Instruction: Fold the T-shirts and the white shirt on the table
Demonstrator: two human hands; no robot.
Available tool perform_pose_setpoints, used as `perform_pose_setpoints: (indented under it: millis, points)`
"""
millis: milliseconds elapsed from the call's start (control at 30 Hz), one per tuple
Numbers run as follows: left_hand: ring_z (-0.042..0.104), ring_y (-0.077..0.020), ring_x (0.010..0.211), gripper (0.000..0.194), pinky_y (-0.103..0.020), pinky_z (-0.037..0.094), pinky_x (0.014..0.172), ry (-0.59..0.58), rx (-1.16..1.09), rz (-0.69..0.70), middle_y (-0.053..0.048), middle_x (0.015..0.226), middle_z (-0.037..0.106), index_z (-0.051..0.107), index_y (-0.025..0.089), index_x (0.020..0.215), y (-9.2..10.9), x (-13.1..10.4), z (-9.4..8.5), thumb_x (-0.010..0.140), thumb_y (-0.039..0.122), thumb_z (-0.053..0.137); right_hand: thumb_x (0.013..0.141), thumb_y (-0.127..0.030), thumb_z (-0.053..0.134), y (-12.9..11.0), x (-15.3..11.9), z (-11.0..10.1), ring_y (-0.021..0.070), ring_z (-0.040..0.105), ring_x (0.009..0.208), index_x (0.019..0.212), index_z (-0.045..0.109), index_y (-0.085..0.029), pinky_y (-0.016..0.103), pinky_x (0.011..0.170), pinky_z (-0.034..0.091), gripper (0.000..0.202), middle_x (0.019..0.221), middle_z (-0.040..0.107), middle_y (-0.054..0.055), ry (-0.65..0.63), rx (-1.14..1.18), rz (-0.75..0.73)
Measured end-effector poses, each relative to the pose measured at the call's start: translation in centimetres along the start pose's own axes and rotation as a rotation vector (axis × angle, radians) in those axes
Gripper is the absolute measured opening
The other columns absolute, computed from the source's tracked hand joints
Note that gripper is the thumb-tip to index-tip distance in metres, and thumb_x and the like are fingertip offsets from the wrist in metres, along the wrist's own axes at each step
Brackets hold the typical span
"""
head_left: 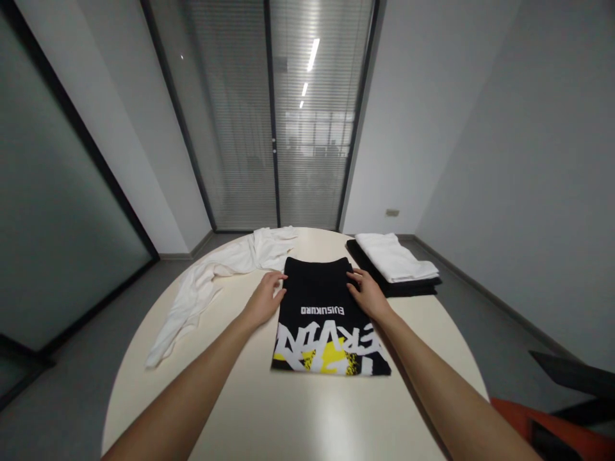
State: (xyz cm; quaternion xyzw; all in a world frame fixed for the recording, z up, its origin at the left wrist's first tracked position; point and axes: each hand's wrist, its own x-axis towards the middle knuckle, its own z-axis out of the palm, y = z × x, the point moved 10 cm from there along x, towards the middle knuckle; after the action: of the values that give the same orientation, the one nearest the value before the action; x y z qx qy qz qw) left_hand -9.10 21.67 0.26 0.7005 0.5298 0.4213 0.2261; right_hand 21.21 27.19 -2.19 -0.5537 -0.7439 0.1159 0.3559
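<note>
I see L hand (263, 299) & R hand (369, 293), fingers parted, at opposite side edges of the folded black tee (314, 288); it's on the table (240, 403) btwn them; uneven tugging could skew its fold (far end esp.); a careless R-hand nudge might shift the nearby stack (396, 259).

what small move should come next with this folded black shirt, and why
Probably slip both hands under the side edges of the black shirt and lift: it lies folded flat, the left hand and right hand are at opposite sides, and a pile of folded clothes lies beyond the right hand.
</note>
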Motion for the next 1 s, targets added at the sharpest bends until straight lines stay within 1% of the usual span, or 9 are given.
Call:
perform_pose_setpoints:
  millis: [67,100,200,300,433,633,800,867,1000]
  points:
    - [0.067,-0.0211,0.089,0.025,-0.035,0.052,0.08,-0.161,0.018,-0.139,-0.01,0.102,0.07,0.062,0.016,0.106,-0.2,-0.8,-0.2,0.086,0.03,0.056,0.09,-0.028,0.058,-0.2,-0.2,-0.1,0.026,0.056,0.125,0.122,0.069,-0.019,0.041,0.114,0.04,0.035,0.14,0.051,0.012,-0.018,-0.004,-0.025]
    - [0.067,-0.0203,0.082,0.023,-0.032,0.052,0.071,-0.304,-0.001,-0.212,-0.007,0.092,0.072,0.061,0.017,0.101,-0.1,-1.5,0.2,0.086,0.034,0.057,0.09,-0.028,0.058,-0.4,-0.3,-0.1,0.0262,0.056,0.126,0.121,0.07,-0.019,0.041,0.114,0.04,0.035,0.141,0.051,0.012,-0.031,-0.004,-0.035]
    - [0.069,-0.0197,0.074,0.032,-0.026,0.048,0.055,-0.803,-0.141,-0.436,-0.005,0.089,0.075,0.055,0.02,0.094,1.2,-5.5,1.7,0.074,0.038,0.072,0.09,-0.029,0.058,-0.7,-0.4,-0.2,0.0265,0.056,0.125,0.12,0.07,-0.02,0.041,0.113,0.041,0.034,0.141,0.05,0.012,-0.059,-0.002,-0.047]
    - [0.071,-0.0204,0.07,0.044,-0.025,0.048,0.051,-1.045,-0.131,-0.568,-0.004,0.085,0.076,0.051,0.021,0.088,2.1,-8.5,1.8,0.06,0.031,0.083,0.091,-0.03,0.057,-0.8,-0.5,-0.3,0.0265,0.056,0.126,0.12,0.07,-0.02,0.042,0.113,0.042,0.033,0.142,0.049,0.012,-0.08,0.0,-0.044]
    - [0.071,-0.0187,0.066,0.04,-0.02,0.043,0.045,-1.139,-0.064,-0.564,-0.003,0.085,0.076,0.052,0.021,0.083,2.2,-9.5,2.3,0.058,0.027,0.083,0.091,-0.029,0.057,-0.8,-0.5,-0.1,0.0261,0.057,0.125,0.12,0.07,-0.02,0.041,0.109,0.045,0.034,0.143,0.048,0.013,-0.109,0.003,-0.038]
    - [0.068,-0.0164,0.069,0.039,-0.018,0.041,0.043,-1.091,-0.088,-0.447,0.0,0.09,0.074,0.06,0.021,0.086,2.8,-8.4,2.2,0.055,0.025,0.083,0.091,-0.029,0.058,-1.1,-0.6,-0.2,0.0264,0.054,0.128,0.12,0.07,-0.02,0.042,0.114,0.04,0.033,0.144,0.048,0.013,-0.123,0.002,-0.049]
    - [0.069,-0.0158,0.064,0.042,-0.017,0.034,0.04,-1.125,-0.052,-0.471,-0.002,0.092,0.076,0.059,0.021,0.088,2.7,-8.9,2.2,0.054,0.024,0.084,0.092,-0.029,0.057,-1.2,-0.7,-0.1,0.0262,0.055,0.128,0.12,0.07,-0.019,0.042,0.113,0.041,0.033,0.144,0.047,0.013,-0.132,0.001,-0.047]
    - [0.067,-0.0153,0.06,0.042,-0.017,0.032,0.039,-1.152,-0.047,-0.488,-0.002,0.087,0.076,0.056,0.021,0.084,2.7,-9.4,2.6,0.053,0.025,0.085,0.092,-0.029,0.058,-1.2,-0.7,-0.1,0.0262,0.053,0.129,0.121,0.07,-0.019,0.042,0.114,0.039,0.033,0.144,0.047,0.014,-0.134,0.006,-0.056]
    - [0.065,-0.015,0.053,0.049,-0.021,0.042,0.045,-1.151,-0.12,-0.513,0.003,0.066,0.07,0.049,0.021,0.075,3.3,-9.9,3.7,0.045,0.026,0.088,0.091,-0.028,0.059,-1.2,-0.7,0.0,0.0259,0.053,0.13,0.12,0.07,-0.02,0.041,0.115,0.038,0.032,0.143,0.048,0.013,-0.135,0.025,-0.064]
